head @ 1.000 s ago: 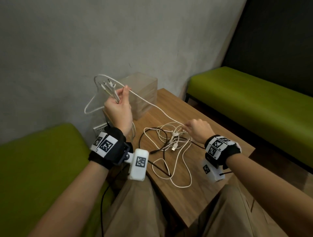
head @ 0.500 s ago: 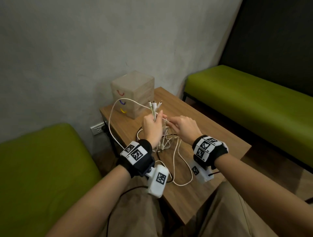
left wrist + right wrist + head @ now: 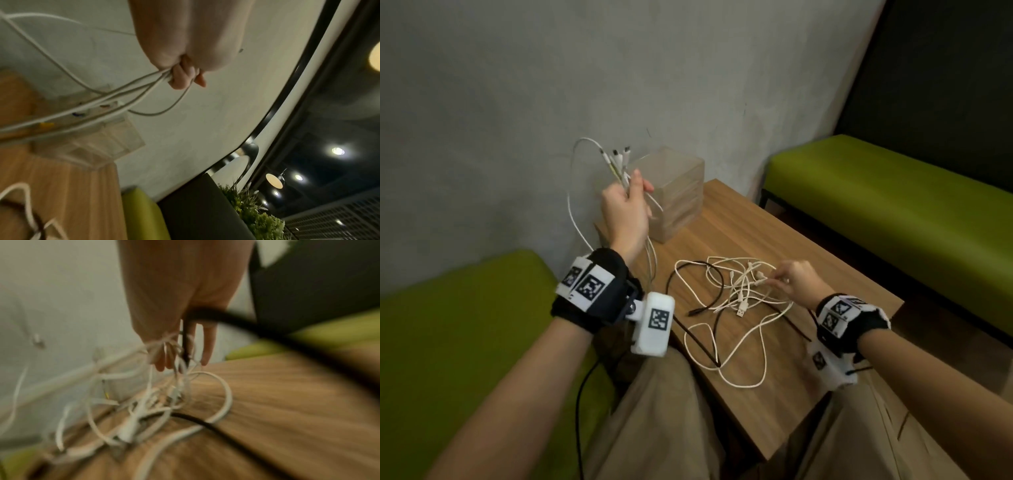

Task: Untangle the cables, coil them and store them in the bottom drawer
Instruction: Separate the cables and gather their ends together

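- The cables (image 3: 736,291) lie mostly in a loose tangle of white and black loops on the wooden bench (image 3: 808,370), in front of the person.
- One white cable bundle (image 3: 619,164) is already lifted out of the pile; its plug ends stand up above the left hand (image 3: 625,205), and its strands hang down toward the bench.
- The fingers (image 3: 180,76) of the left hand are curled tight round these white strands.
- The right hand (image 3: 796,281) is low at the right edge of the tangle, and its fingers (image 3: 160,361) pinch thin white strands there; the wrist view is blurred, so I cannot tell which cable exactly.
- The small drawer box (image 3: 674,195) stands at the back of the bench near the wall, and its drawers look closed.
- My judgement: the task is in an early stage. The untangling is only partly done; no cable is coiled, and nothing is stored in the bottom drawer yet.
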### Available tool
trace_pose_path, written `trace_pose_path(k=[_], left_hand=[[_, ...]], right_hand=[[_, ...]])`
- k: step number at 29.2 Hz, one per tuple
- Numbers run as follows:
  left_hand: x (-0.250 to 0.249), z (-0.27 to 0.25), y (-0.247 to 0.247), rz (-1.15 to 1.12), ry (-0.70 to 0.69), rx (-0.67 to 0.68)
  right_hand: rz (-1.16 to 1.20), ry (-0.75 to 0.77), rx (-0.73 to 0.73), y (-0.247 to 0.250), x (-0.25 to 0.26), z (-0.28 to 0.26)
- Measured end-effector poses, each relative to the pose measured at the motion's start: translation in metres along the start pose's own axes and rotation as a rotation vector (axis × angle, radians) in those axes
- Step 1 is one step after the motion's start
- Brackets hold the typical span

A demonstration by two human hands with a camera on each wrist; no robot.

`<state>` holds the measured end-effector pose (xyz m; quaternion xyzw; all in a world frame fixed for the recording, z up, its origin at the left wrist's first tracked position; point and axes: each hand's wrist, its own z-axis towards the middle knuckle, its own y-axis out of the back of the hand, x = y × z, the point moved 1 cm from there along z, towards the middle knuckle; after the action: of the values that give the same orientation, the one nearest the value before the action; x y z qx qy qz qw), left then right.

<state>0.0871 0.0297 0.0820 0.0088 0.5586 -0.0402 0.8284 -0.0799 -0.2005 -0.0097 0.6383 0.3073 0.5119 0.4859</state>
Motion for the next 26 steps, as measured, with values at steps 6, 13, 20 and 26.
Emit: trace_pose_path(k=[6, 13, 20, 26], left_hand=[[0.013, -0.035, -0.019, 0.023, 0.053, 0.208], [0.016, -0.054, -0.021, 0.2, 0.035, 0.411], [0.019, -0.053, 0.004, 0.161, 0.08, 0.228], [0.009, -0.037, 0.094, 0.205, -0.149, -0.115]], right_hand=[[-0.134, 0.027, -0.072, 0.009, 0.037, 0.024], [0.066, 0.118, -0.331, 0.021, 0.083, 0.021], [0.627, 0.408, -0.087, -0.004, 0.165, 0.018], [0.58, 0.541, -0.221, -0.032, 0.222, 0.037]])
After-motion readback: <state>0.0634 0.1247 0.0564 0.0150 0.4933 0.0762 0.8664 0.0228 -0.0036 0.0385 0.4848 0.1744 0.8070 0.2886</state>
